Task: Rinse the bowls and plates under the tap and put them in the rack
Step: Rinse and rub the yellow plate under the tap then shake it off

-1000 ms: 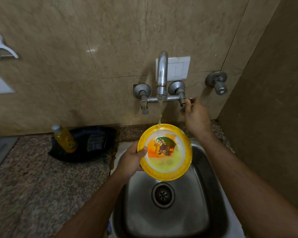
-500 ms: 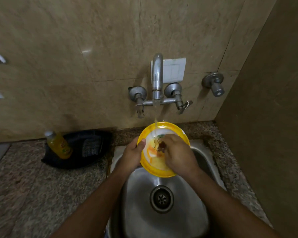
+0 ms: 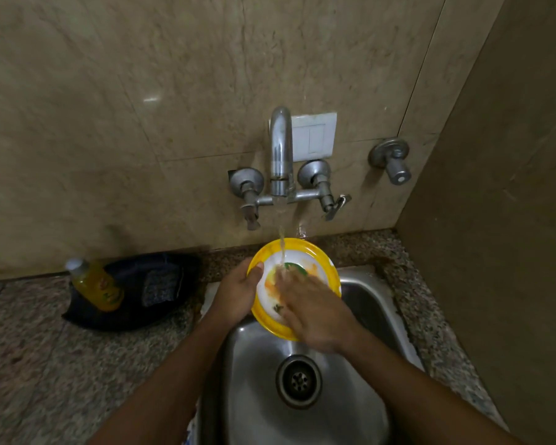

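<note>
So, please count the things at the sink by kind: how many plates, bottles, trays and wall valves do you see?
Plates: 1, the yellow plate
Bottles: 1, the yellow bottle
Trays: 1, the black tray
Wall valves: 3
Total: 6

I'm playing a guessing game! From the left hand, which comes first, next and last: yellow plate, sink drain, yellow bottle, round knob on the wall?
1. Yellow-rimmed plate, gripped by the left hand.
2. Sink drain and yellow bottle on the left counter: too close to call.
3. Round metal wall knob, far right.
</note>
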### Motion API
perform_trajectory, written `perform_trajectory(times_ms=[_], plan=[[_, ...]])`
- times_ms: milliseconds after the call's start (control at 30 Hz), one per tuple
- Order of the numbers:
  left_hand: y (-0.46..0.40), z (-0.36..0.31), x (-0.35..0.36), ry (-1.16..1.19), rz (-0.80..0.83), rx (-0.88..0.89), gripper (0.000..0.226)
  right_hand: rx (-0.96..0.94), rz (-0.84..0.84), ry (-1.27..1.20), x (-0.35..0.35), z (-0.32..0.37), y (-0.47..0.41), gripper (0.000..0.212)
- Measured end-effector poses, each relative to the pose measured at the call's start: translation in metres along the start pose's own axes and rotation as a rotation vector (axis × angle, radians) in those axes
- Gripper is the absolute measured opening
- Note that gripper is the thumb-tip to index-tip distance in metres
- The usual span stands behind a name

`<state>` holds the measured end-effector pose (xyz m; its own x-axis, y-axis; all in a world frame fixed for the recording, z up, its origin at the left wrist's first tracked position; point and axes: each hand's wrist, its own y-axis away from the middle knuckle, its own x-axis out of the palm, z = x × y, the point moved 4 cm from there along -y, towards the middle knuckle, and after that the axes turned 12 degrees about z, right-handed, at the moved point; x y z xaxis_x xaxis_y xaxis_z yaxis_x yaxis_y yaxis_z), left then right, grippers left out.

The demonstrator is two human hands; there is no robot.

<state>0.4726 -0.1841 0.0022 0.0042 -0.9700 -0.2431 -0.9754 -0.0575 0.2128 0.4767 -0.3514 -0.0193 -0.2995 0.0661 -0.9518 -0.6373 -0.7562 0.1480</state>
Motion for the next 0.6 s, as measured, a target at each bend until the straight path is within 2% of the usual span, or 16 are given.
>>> perform_trajectory(times_ms=[67, 100, 167, 233, 300, 367, 467, 600], plan=[[0.003, -0.004, 0.002, -0.079, -0.005, 0.016, 0.02, 0.128, -0.082, -0.017, -0.007, -0.013, 0.003, 0.07], [0.004, -0.006, 0.002, -0.113, -0.022, 0.027, 0.021, 0.152, -0.071, -0.048, -0.006, -0.008, 0.003, 0.072], [0.005, -0.008, -0.003, -0.195, -0.071, 0.054, 0.021, 0.077, 0.002, -0.074, 0.0, 0.014, 0.005, 0.069], [0.007, -0.01, -0.013, -0.271, -0.083, 0.06, 0.028, -0.011, 0.022, 0.01, 0.003, 0.02, 0.008, 0.061], [0.009, -0.013, -0.018, -0.286, -0.026, 0.054, 0.026, 0.041, -0.05, 0.081, -0.004, 0.002, 0.007, 0.062], [0.012, -0.017, -0.02, -0.341, 0.011, 0.081, 0.022, 0.122, -0.052, 0.09, -0.008, -0.012, 0.004, 0.071], [0.015, -0.022, -0.023, -0.382, 0.008, 0.105, 0.034, 0.185, -0.076, 0.132, -0.01, -0.009, 0.006, 0.068], [0.013, -0.029, -0.022, -0.51, -0.012, 0.086, 0.041, 0.165, -0.09, 0.164, -0.002, 0.0, 0.007, 0.073]])
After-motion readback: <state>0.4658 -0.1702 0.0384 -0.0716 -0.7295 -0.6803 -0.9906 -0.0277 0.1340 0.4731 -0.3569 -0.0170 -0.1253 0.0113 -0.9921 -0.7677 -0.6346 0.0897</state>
